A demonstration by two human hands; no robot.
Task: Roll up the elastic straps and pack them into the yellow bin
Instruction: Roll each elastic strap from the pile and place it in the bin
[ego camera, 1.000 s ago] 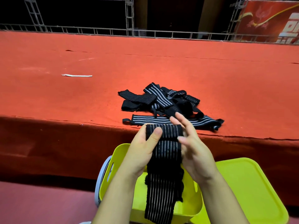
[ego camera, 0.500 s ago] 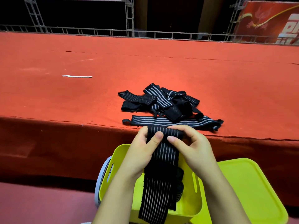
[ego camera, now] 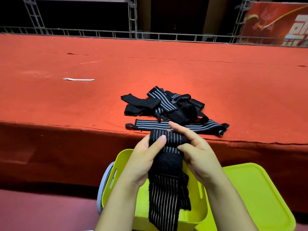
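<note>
**Both hands on a half-rolled strap above the yellow bin**

Taking the yellow bin (ego camera: 196, 212) as the landmark and reading left to right: far up and to its left, a thin white strip (ego camera: 78, 79) lies alone on the red counter (ego camera: 66, 100). The left hand (ego camera: 143, 161) is directly above the bin's left wall, its fingers curled round the left end of a black striped elastic strap (ego camera: 166, 185), with the thumb pressed across the rolled top. The roll sits above the bin's far rim, level with the counter's front edge, and the strap's loose tail hangs down over the bin's opening, reaching past its near rim. The right hand (ego camera: 195, 150) is above the bin's right wall, gripping the right end of the roll, forefinger stretched out over the top of it. Beyond the bin, on the counter near its front edge, lies a tangled pile of straps (ego camera: 166, 105), with one long strap (ego camera: 180, 127) laid flat across the front of the pile. Touching the bin's right side is a yellow lid (ego camera: 255, 194)
</note>
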